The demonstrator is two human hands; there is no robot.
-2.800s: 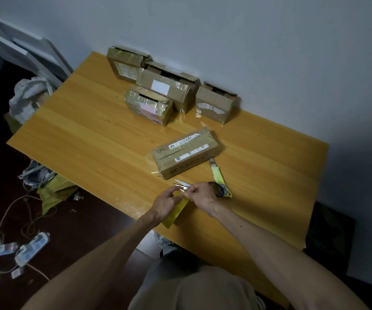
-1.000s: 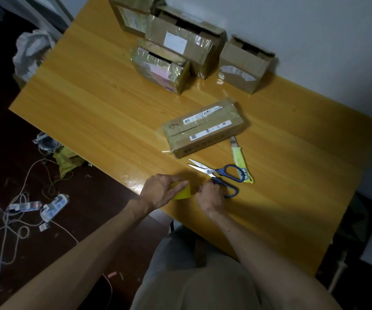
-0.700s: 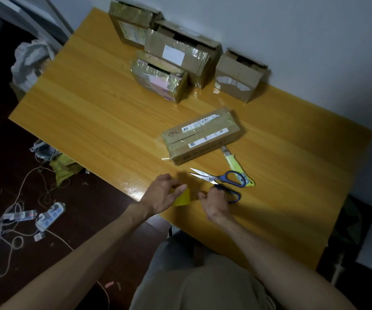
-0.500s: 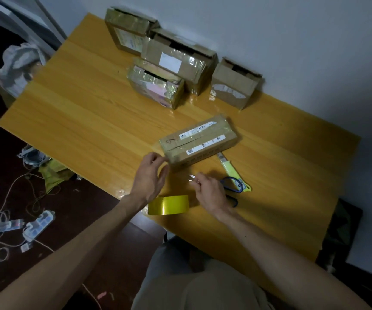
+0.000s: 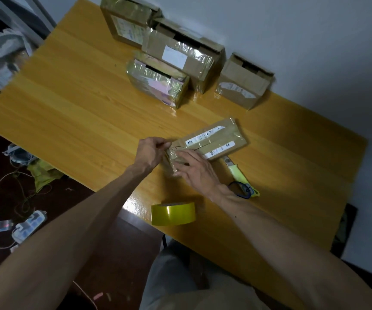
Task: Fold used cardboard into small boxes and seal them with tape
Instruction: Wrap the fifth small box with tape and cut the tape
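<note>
Because it is a flat, used carton wrapped in glossy tape, the small box probably weighs little, flexes at its creases and feels slick where the film covers it. It lies on the wooden table about midway between the person and the wall. Bare cardboard edges and corners look like the surest places to hold it.

The left hand has its fingers curled and pinches the box's near corner; whether it has tape or cardboard cannot be told. The right hand lies with straight fingers pressing down on the same near end.

Two white labels run along the top, the nearer one with barcode-like bars, but the print is too small to read. A dark pen mark beside the hands is partly hidden.

The yellow tape roll stands at the table's near edge, apart from both hands.
</note>
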